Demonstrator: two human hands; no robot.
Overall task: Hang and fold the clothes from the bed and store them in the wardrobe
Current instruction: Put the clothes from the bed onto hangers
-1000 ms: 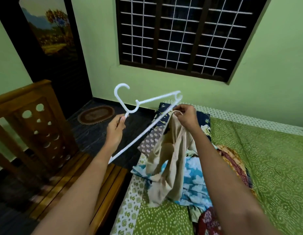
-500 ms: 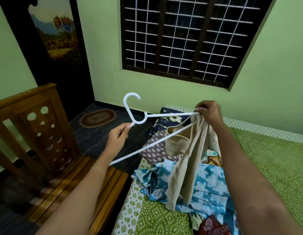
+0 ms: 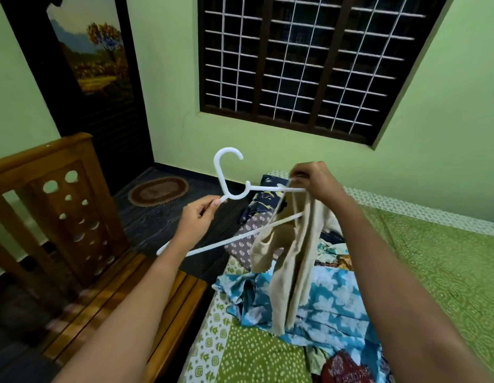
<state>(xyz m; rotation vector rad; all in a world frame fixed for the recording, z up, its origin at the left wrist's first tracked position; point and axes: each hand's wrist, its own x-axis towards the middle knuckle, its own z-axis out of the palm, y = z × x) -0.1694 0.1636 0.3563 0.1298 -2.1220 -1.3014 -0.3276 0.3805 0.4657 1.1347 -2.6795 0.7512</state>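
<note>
A white plastic hanger (image 3: 234, 186) is held in the air above the bed's near corner. My left hand (image 3: 197, 218) grips it just below the hook. My right hand (image 3: 315, 179) pinches the top of a beige garment (image 3: 291, 252) against the hanger's right arm. The garment hangs down from there, draped over the hanger's lower bar. Under it lies a pile of clothes: a blue and white floral piece (image 3: 331, 297), a dark red piece (image 3: 342, 367) and a navy patterned one (image 3: 264, 194).
The bed (image 3: 439, 261) has a green patterned sheet and fills the right side. Its wooden footboard (image 3: 55, 200) and a slatted wooden bench (image 3: 124, 294) stand on the left. An oval mat (image 3: 157, 190) lies by a dark door; a barred window (image 3: 304, 59) is ahead.
The hanger has risen and levelled out. My right hand has lifted the beige garment off the pile and brought it onto the hanger's right arm.
</note>
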